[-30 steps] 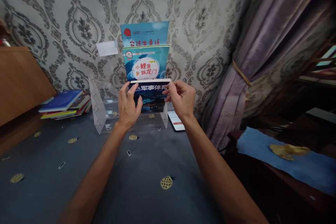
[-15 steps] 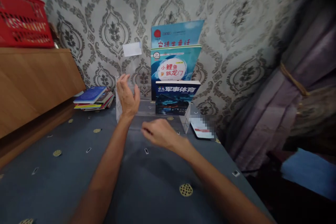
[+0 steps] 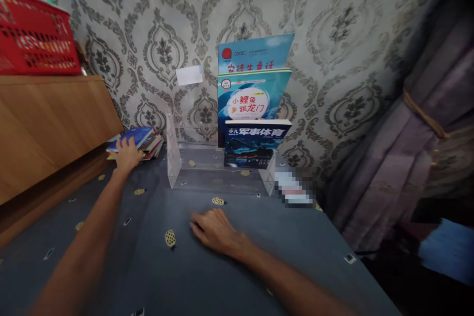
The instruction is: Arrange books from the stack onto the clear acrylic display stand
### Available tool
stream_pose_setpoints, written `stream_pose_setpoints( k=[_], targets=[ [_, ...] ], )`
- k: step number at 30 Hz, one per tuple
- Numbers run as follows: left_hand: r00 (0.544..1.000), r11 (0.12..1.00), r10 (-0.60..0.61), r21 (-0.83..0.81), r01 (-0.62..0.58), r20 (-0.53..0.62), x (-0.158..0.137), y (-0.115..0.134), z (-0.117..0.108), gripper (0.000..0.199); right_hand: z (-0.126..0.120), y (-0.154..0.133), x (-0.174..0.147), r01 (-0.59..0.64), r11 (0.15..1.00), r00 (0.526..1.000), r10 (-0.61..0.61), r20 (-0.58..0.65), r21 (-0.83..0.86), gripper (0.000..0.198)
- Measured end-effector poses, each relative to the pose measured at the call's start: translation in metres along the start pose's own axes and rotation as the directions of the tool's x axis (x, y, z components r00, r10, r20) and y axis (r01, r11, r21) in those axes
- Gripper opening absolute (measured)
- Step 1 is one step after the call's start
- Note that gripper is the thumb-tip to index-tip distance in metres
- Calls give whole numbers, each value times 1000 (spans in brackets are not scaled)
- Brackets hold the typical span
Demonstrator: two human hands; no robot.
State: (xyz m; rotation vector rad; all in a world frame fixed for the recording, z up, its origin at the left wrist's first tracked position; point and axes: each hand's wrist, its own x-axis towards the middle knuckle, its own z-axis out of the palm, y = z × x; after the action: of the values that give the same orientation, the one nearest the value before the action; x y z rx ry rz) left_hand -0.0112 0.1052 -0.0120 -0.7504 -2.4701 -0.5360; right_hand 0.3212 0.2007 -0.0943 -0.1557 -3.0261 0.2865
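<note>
My left hand (image 3: 127, 154) is at the stack of books at the far left, its fingers apart over the front of the top blue book (image 3: 138, 135). My right hand (image 3: 214, 229) is over the tablecloth in front of the rack, fingers curled in, with nothing visible in them. A clear acrylic tiered rack (image 3: 172, 153) stands before the wall. In its right half, three books lean upright in steps: a dark blue book (image 3: 255, 145) in front, a teal book (image 3: 255, 94) behind it, and a light blue book (image 3: 255, 49) at the back.
A wooden cabinet (image 3: 52, 128) borders the left side, with a red basket (image 3: 37, 34) on top. A partly pixelated flat object (image 3: 294, 188) lies right of the rack. A tied purple curtain (image 3: 400, 158) hangs at the right, past the table's edge.
My left hand has moved from the rack's left side to the book stack at the left. My right hand has drawn back from the rack toward me. The view has shifted slightly.
</note>
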Motion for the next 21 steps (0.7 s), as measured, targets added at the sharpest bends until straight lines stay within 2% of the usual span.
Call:
stream_pose_setpoints(
  k=[4,8,12,21],
  targets=[
    [995,994,36,103,-45,93,2,-26,16,58,1,1,1,-3,1000,1000,3,-7,7,27],
    [988,983,80,154,-100,130,1,-37,19,58,1,2,2,1,1000,1000,-1,-8,31,27],
    [975,946,188,245,-211,114,-1,-37,11,53,-2,1,2,-12,999,1000,12,0,42,27],
    [943,884,306,330,-331,127,-10,-25,2,44,1,3,2,-1,998,1000,2,-18,68,25]
  ],
)
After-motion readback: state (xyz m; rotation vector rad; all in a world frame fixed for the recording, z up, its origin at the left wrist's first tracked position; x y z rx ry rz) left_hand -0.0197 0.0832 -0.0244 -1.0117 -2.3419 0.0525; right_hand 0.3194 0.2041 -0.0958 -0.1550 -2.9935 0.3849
